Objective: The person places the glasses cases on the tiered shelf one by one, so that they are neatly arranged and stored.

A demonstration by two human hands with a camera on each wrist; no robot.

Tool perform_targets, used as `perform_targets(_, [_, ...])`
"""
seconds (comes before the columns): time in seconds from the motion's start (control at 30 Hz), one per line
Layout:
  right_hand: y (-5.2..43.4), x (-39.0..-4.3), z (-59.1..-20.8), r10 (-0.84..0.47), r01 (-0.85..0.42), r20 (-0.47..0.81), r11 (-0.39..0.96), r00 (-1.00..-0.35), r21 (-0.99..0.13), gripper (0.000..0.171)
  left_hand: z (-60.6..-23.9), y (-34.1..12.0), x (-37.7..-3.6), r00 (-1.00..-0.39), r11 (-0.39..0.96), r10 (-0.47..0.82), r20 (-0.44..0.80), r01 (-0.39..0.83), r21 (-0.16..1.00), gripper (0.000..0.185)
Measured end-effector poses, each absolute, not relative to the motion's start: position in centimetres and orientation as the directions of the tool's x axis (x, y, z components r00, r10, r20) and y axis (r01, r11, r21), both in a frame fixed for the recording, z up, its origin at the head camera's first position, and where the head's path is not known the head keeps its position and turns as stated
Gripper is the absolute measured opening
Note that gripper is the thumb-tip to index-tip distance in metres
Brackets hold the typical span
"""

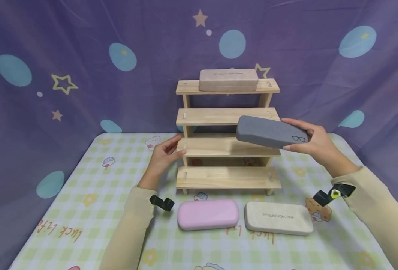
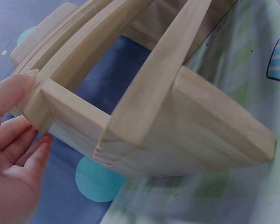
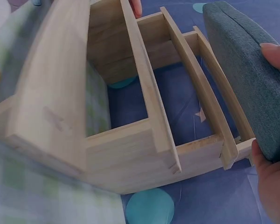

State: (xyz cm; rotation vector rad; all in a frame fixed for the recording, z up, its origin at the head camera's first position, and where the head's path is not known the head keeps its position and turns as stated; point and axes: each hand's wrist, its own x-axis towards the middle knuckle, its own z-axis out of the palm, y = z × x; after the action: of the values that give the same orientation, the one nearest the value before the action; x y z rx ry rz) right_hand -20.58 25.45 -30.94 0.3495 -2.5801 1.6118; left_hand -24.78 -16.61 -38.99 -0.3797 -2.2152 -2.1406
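Both occupied: right grip [image 1: 320,145], spread wide, clasps grey case [image 1: 266,131]; left grip [image 1: 161,159] pinches wooden rack [image 1: 216,147] at side.

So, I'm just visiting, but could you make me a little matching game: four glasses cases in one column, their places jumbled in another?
Column one:
1. grey glasses case
2. pink glasses case
3. off-white glasses case
4. pinkish-beige glasses case

Column two:
A. on the tablecloth, right of another case lying there
B. on the highest shelf of the wooden display stand
C. held in the person's right hand
D. on the tablecloth, left of another case lying there

Pairs: 1-C, 2-D, 3-A, 4-B
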Motion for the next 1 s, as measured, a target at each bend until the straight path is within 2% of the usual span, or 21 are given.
perform_targets(0.5, [22.2, -25.5, -28.3, -0.250, -0.241, 0.148, 0.398, -0.957, -0.885, 0.070, -38.8, -16.7, -24.6, -0.969, 0.014, 0.157, 0.190, 0.195, 0.981, 0.057])
perform_targets(1.0, [19.0, -29.4, -27.9, -0.337, -0.244, 0.103, 0.408, -0.936, -0.880, 0.069, -38.8, -16.7, -24.7, -0.968, 0.009, 0.155, 0.196, 0.200, 0.980, 0.057])
